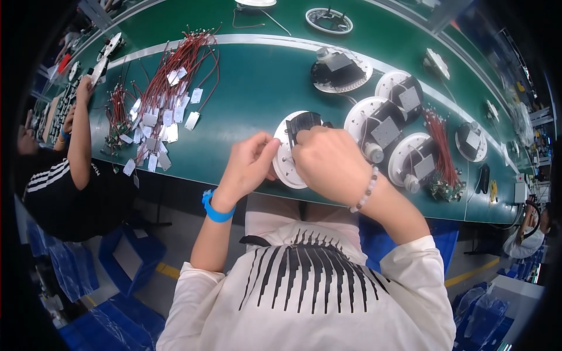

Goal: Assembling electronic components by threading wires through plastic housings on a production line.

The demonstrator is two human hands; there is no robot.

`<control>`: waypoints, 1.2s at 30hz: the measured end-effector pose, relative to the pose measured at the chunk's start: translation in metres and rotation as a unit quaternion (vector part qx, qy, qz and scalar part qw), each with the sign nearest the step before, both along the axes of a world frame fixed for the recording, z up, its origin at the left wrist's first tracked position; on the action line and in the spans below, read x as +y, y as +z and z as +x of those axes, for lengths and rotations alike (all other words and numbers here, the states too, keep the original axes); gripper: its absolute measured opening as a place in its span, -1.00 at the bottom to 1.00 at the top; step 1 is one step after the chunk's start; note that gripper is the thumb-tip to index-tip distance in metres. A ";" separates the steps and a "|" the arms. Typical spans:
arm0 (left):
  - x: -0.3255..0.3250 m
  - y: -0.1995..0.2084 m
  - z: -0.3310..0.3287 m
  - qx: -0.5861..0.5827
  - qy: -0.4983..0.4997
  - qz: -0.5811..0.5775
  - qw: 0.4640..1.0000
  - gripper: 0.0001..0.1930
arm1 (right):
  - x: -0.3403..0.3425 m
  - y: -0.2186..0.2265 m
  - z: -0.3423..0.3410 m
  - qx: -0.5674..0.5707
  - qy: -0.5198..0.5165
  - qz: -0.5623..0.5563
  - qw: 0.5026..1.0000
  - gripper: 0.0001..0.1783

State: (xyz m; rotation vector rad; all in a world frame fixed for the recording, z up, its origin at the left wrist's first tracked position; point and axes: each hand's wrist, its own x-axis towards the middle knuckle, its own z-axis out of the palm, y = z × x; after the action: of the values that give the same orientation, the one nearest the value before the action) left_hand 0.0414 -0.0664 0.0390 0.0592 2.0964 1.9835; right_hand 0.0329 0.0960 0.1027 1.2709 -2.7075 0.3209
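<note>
At the near edge of the bench a round white plate (285,162) with holes stands tilted in front of me. A ribbed black block (302,124) sits on its upper part. My left hand (249,164) is closed at the plate's left rim, thumb and fingers gripping the edge. My right hand (329,158) is closed over the plate's right side, its fingers curled down at the black block. My knuckles hide those fingertips, so what exactly they pinch cannot be seen.
Red-wired silver tags (170,117) lie heaped at left. Several white round units with black boxes (385,130) stand at right, beside red wires with green circuit boards (448,190). A ring-shaped part (329,21) lies farther back. At far left a co-worker's arm (79,134) holds another plate.
</note>
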 end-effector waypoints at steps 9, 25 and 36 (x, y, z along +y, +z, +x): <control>0.000 -0.002 0.002 -0.019 0.000 0.027 0.999 -0.76 | -0.008 -0.017 0.006 0.017 -0.018 0.014 1.000 -0.93; -0.001 -0.005 0.004 -0.014 -0.017 0.040 0.999 -0.78 | -0.009 -0.033 0.017 0.052 -0.065 -0.086 0.993 -0.90; -0.021 -0.029 0.004 -0.002 -0.149 0.057 0.987 -0.70 | -0.002 -0.034 0.016 0.013 -0.032 -0.116 0.993 -0.90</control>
State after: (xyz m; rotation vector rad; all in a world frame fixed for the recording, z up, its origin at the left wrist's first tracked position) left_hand 0.0455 -0.0874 0.0099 0.3671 1.8444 1.9148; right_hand 0.0491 0.0942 0.0688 1.1143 -2.5903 0.5880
